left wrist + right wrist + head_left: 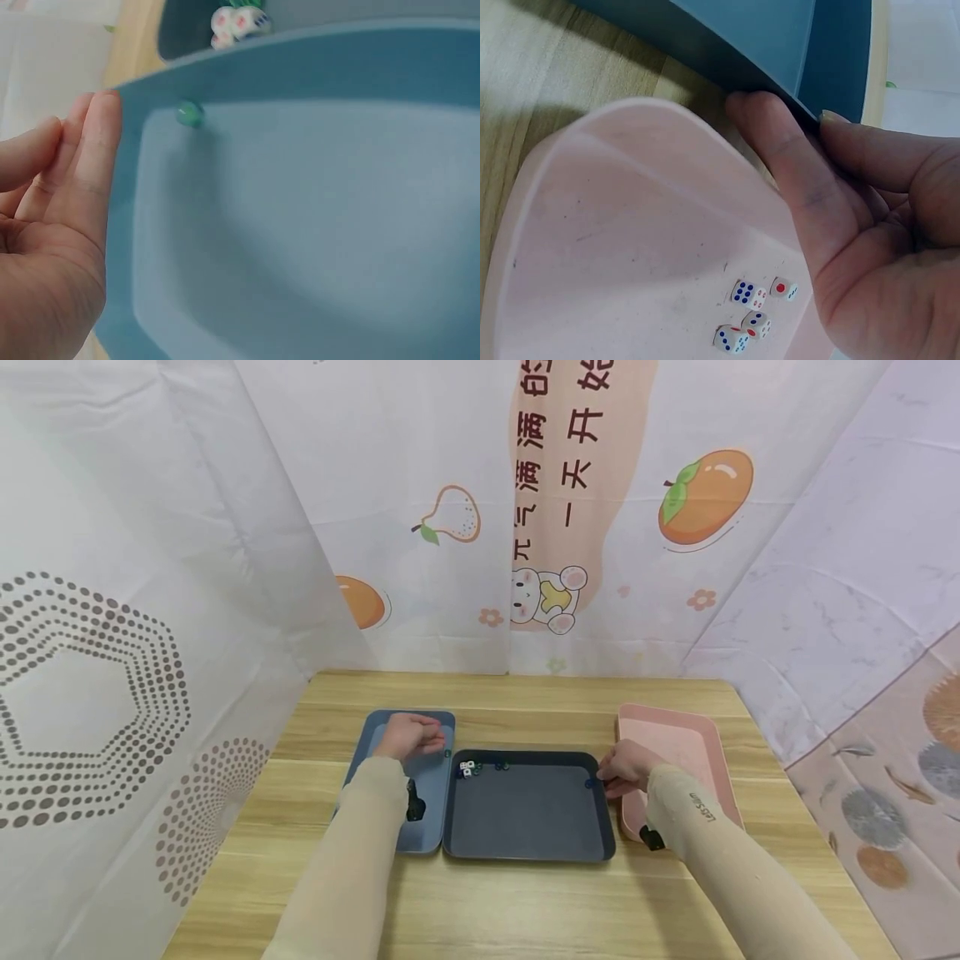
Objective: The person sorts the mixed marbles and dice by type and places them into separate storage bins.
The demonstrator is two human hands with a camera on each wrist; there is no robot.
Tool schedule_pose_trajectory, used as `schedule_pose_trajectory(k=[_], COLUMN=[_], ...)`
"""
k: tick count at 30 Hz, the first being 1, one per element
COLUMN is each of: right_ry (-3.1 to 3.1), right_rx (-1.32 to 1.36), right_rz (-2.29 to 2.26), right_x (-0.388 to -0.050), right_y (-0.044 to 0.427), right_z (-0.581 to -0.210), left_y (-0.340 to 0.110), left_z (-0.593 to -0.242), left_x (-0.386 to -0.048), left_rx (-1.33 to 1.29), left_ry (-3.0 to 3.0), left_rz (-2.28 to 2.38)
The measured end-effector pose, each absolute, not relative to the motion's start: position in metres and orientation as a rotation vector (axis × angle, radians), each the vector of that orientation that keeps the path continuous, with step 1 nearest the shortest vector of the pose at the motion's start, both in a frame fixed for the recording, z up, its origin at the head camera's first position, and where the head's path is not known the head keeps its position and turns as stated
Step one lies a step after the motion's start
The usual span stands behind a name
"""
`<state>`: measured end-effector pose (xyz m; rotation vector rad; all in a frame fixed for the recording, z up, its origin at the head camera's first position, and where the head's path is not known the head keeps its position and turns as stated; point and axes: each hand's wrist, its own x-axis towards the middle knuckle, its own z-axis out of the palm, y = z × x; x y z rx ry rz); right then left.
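Over the far end of the blue tray [427, 827] is my left hand [408, 735], its fingers fairly straight, the thumb close to them and nothing visible in its grasp. A green marble [190, 114] lies in that tray's far corner, apart from the fingers. My right hand [628, 767] pinches the right rim of the dark grey tray [532, 814] between thumb and fingers, as the right wrist view shows. Inside the dark tray, a small blue piece [590, 783] lies near that rim. White dice [467, 767] and green marbles [502, 767] gather towards its far left corner.
A pink tray [678, 743] stands on the right, partly under my right hand and forearm. Several white dice [748, 294] lie in it. The wooden table [525, 902] carries all three trays, and a printed cloth [450, 635] hangs behind it.
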<state>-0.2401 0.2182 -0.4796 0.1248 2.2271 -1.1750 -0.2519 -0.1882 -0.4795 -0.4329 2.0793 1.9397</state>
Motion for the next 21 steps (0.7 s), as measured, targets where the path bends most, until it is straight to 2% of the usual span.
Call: schedule_pose_trajectory(k=[21], right_ry=[2.235], right_rx=[0.114], right_rz=[-1.171], right_x=[-0.241], right_y=[0.219], right_z=[-0.480], left_y=[-0.107], left_z=[-0.469], left_x=[-0.261], left_rx=[-0.234], left_ry=[1.941], left_rz=[1.995])
